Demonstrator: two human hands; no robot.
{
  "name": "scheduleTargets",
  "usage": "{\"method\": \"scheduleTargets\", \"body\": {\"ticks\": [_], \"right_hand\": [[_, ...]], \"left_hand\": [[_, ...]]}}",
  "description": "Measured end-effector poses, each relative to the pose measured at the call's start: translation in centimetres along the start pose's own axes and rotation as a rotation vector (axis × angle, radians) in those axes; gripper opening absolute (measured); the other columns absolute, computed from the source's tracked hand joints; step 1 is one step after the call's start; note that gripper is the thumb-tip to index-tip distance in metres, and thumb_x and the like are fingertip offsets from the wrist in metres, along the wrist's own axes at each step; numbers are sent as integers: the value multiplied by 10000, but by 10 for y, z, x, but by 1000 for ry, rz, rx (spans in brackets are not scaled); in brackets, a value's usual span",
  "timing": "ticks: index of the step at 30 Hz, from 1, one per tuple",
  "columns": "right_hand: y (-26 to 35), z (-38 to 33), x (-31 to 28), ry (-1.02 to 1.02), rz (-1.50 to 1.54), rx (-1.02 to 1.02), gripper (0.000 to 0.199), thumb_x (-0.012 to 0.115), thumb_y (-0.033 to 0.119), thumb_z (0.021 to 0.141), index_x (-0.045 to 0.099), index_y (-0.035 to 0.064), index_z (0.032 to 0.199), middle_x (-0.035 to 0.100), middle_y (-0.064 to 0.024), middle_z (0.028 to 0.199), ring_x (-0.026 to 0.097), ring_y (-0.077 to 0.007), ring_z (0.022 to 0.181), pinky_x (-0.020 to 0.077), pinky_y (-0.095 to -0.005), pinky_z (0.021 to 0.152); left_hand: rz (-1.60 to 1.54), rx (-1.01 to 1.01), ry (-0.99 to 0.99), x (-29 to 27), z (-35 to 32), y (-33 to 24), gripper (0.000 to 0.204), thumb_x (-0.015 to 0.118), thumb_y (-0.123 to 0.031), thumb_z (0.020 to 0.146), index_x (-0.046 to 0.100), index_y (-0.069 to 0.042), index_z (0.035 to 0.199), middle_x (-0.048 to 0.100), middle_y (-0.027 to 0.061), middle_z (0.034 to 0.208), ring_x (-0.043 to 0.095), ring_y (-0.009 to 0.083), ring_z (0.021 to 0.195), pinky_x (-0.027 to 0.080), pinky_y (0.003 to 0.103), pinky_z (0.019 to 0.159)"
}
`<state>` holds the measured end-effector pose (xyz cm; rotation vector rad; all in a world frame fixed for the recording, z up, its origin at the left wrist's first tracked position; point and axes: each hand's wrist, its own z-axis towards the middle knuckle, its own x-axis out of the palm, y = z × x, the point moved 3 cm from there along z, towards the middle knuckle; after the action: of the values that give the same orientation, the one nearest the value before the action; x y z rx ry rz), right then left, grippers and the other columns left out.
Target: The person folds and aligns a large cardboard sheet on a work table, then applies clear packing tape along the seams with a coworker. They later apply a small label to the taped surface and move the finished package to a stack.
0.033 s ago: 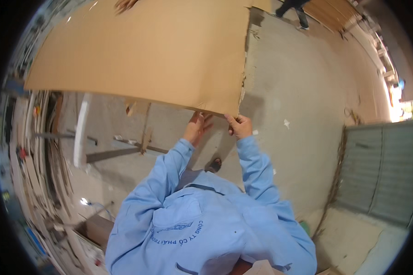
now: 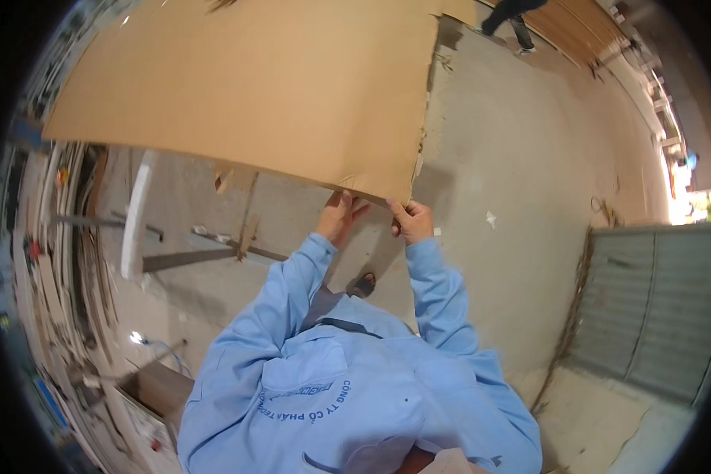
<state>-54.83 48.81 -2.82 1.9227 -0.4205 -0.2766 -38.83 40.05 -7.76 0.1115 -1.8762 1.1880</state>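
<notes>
Even, soft daylight fills the scene, with blown-out glare at the far right rim beside the grey corrugated sheet [image 2: 656,308]. The brown board [image 2: 268,87] throws a faint shadow onto the concrete floor [image 2: 529,158] just right of it. Straight edges bow towards the black fisheye rim, where the clutter left of the board is smeared and soft.

Big board [image 2: 253,87] showing plain tan-brown across the upper frame, no pattern, paler along its torn lower edge. Sleeves [image 2: 292,292] and shirt showing light blue, with dark blue lettering at the lower centre. Floor [image 2: 521,182] showing dull grey, flecked white. Ribbed panel [image 2: 656,308] at right showing grey-green stripes. Post [image 2: 138,213] at left showing white. Wood stack [image 2: 584,28] at upper right glowing orange-brown.
</notes>
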Motion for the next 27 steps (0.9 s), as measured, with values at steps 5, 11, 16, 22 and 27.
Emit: {"method": "scheduleTargets", "body": {"ticks": [5,11,16,22,27], "right_hand": [[12,5,-6,282,436,187,329,665,301,895,582,1,1002,591,-61,639,584,-144,494,440,-257,406],[26,13,-8,586,-113,221,359,631,347,916,564,12,1025,587,-86,623,580,-163,466,435,-283,385],[32,15,-5,535,-65,292,431,575,399,942,507,7,1107,557,-81,578,555,-168,441,453,-292,399],[38,20,-8,701,3,425,452,519,385,970,466,-6,1189,598,-128,779,622,-205,627,523,-316,486],[33,38,-13,951,-24,441,449,517,341,977,436,-13,1241,592,-171,977,646,-231,762,559,-345,561]], "left_hand": [[-106,-74,24,14,11,12,765,592,-590,820,399,-103,1377,490,57,1363,447,236,1277,362,436,1063],[-220,-25,-65,13,10,28,680,627,-535,822,463,-103,1320,518,48,1324,486,211,1228,402,424,1024],[-348,67,-169,22,6,35,518,607,-442,885,534,-82,1251,587,36,1233,536,188,1170,419,379,1003],[-440,298,-564,56,10,38,477,481,-424,972,550,-32,1234,617,58,1188,587,167,1071,471,318,911],[-350,413,-834,65,23,40,439,440,-361,1010,551,7,1223,639,92,1133,613,161,1008,492,308,851]]}}
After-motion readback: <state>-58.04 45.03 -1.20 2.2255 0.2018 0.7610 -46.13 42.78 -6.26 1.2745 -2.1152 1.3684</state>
